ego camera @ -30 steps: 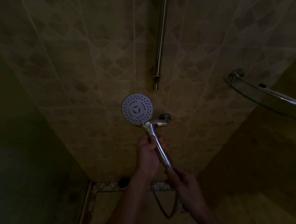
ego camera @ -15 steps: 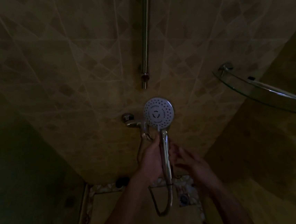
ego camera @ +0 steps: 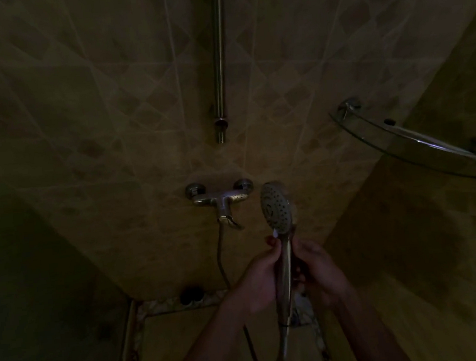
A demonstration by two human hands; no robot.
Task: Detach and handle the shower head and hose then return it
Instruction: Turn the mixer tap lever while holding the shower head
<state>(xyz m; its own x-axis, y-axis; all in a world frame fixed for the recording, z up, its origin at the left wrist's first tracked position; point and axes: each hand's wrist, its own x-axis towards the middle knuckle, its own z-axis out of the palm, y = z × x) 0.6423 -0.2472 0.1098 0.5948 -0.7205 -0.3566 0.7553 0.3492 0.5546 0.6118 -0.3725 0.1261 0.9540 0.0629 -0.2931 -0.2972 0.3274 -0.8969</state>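
The chrome shower head (ego camera: 276, 210) stands upright in front of the tiled wall, its round white spray face turned toward the left and seen at an angle. My left hand (ego camera: 259, 280) grips its handle from the left, thumb up near the face. My right hand (ego camera: 319, 271) holds the same handle from the right with curled fingers. The hose (ego camera: 222, 257) drops from the wall faucet (ego camera: 220, 200), loops below my hands and rejoins the handle's lower end. The vertical slide rail (ego camera: 218, 60) is bare above the faucet.
A curved glass corner shelf (ego camera: 419, 145) with a chrome rail juts out at the right. A dark drain fitting (ego camera: 191, 295) sits at the base of the wall by the patterned floor border. The room is very dim.
The shower head has swung from left of the faucet to its right and its face has turned sideways. My right hand has come up from the hose end onto the handle.
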